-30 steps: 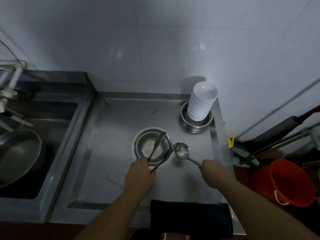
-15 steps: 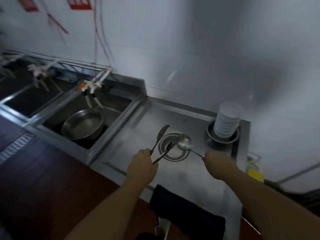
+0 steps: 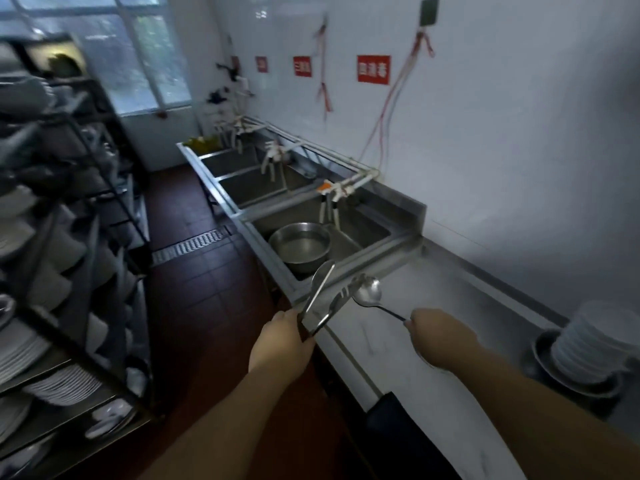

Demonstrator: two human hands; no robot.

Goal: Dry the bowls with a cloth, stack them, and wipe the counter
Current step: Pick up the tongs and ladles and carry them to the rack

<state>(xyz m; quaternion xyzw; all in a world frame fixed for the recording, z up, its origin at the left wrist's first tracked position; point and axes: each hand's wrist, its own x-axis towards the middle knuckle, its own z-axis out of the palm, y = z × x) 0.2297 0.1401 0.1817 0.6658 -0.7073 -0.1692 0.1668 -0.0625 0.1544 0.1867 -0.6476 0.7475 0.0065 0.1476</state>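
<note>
My left hand grips metal tongs that point up and right over the counter's left edge. My right hand pinches the thin handle of a steel spoon, its bowl close to the tong tips. A stack of white bowls stands in a metal dish at the far right of the steel counter. A dark cloth hangs over the counter's front edge, below my right arm. The small steel bowl on the counter is hidden.
A row of steel sinks runs left of the counter; the nearest holds a large metal basin. A dark rack loaded with plates and bowls stands across the red tiled floor. A floor drain grate lies between.
My view has swung left and up along the sinks and the rack. Both hands have lifted the tongs and the spoon away from the small steel bowl, and the bowl stack has slid to the right edge.
</note>
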